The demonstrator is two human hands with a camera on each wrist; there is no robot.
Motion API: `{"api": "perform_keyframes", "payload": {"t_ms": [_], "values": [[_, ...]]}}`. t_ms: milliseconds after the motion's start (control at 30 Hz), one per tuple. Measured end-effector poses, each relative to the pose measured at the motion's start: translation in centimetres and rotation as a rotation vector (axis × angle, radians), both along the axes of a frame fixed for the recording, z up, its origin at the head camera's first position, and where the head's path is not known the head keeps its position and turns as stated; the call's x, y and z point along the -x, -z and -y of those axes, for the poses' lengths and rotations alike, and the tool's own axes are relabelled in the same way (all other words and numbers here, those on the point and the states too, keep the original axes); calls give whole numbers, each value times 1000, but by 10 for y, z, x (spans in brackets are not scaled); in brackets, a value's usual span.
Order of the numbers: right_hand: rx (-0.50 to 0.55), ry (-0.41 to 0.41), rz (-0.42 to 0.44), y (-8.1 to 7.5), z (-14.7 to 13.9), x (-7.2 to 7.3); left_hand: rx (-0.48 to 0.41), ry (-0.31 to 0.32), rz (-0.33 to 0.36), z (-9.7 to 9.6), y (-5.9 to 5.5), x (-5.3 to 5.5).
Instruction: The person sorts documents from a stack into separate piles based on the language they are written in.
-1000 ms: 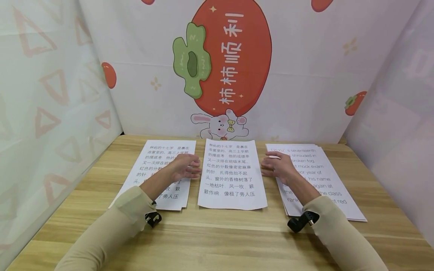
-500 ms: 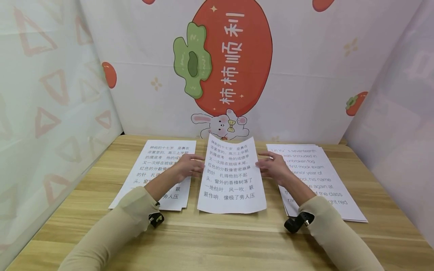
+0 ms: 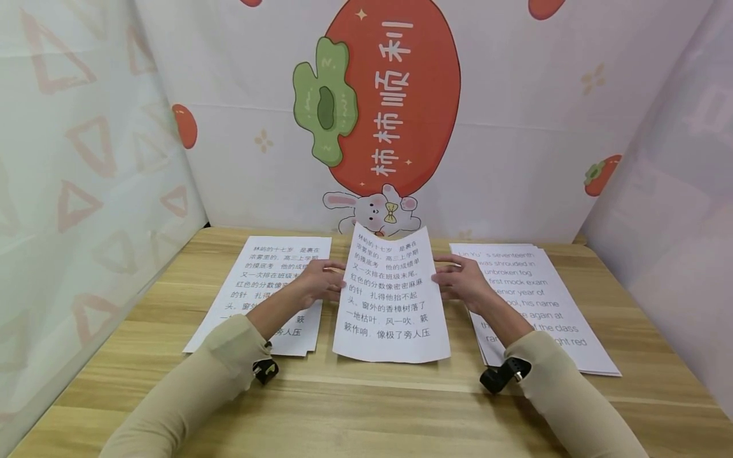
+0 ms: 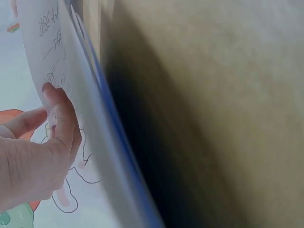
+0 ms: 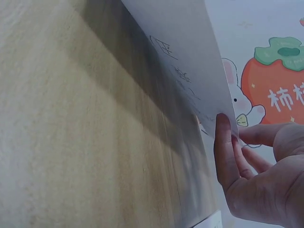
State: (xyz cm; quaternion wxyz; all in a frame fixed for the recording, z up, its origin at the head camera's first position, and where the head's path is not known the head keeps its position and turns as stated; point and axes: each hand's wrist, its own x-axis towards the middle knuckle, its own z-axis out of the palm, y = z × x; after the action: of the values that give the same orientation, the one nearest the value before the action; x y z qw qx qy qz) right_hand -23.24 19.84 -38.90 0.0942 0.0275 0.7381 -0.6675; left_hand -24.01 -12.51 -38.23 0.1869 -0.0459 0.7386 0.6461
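Observation:
A white sheet of paper (image 3: 389, 305) printed with dark Chinese text stands in the middle of the head view, its far corners raised and its surface bowed. My left hand (image 3: 314, 283) pinches its left edge. On the opposite edge, my right hand (image 3: 466, 283) pinches it as well. In the left wrist view, fingers (image 4: 61, 109) lie on the printed side of the sheet. The right wrist view shows a finger (image 5: 222, 142) against the sheet (image 5: 185, 52), with the thumb and other fingers across its edge. The sheet casts a shadow on the wooden table (image 5: 95, 142).
Left of the raised sheet lies a stack of papers (image 3: 269, 254) with Chinese text, partly under my left forearm. To the right is another stack of papers (image 3: 544, 299) with English text. A patterned cloth backdrop (image 3: 504, 146) rises behind the table.
Both hands have moved inward to the middle sheet's side edges and taken hold of it. Its far end has risen from the table and curved upward. Both side stacks have stayed put.

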Motion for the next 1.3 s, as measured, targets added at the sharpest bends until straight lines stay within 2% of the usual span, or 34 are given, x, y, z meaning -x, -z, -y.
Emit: {"api": "perform_keyframes", "payload": {"t_ms": [300, 767, 967, 1300], "values": [[-24, -12, -22, -6, 6, 0, 26, -4, -57, 8, -4, 1], [28, -38, -43, -8, 29, 7, 75, -88, -91, 28, -6, 0], [77, -51, -32, -7, 41, 11, 104, -106, -118, 44, -10, -1], [97, -52, 5, -8, 74, 15, 144, -136, -124, 77, -14, -3]]}}
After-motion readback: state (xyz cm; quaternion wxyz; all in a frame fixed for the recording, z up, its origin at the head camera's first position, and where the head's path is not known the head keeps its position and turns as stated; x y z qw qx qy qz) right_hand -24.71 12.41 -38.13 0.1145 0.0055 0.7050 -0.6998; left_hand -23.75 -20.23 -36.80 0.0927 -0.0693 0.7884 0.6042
